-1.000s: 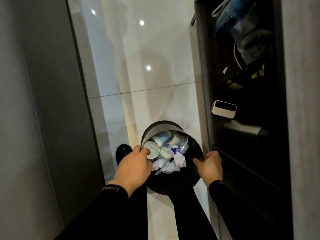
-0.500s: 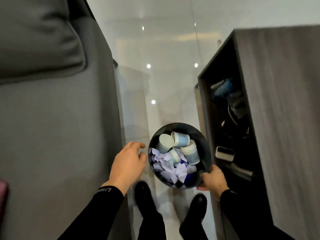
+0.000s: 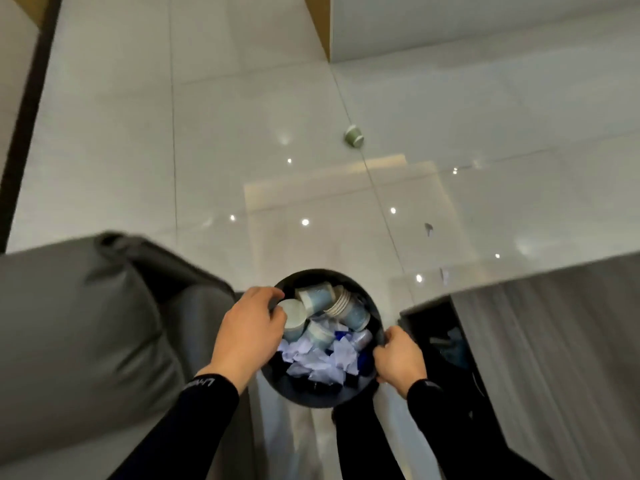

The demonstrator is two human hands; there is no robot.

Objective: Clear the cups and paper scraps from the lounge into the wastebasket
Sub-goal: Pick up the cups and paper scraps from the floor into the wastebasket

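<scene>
A round black wastebasket (image 3: 304, 393) hangs between my hands, above the floor. Inside lie several pale blue paper cups (image 3: 317, 296) and crumpled white and blue paper scraps (image 3: 320, 362). My left hand (image 3: 247, 332) grips the basket's left rim, fingers curled over the edge. My right hand (image 3: 398, 360) is closed on the right rim. Farther out on the shiny floor lies a green paper cup (image 3: 354, 135) on its side. Two small paper scraps (image 3: 429, 230) lie on the tiles to the right.
A grey sofa (image 3: 79, 341) fills the left side, close to my left arm. A grey cabinet (image 3: 554, 341) with an open dark compartment stands on the right. A narrow strip of floor runs between them. A wooden-edged wall corner (image 3: 320, 26) stands at the far top.
The view has tilted up to the open floor. My left hand, off the rim half a second ago, has closed on it again. The basket now sits higher between sofa and cabinet.
</scene>
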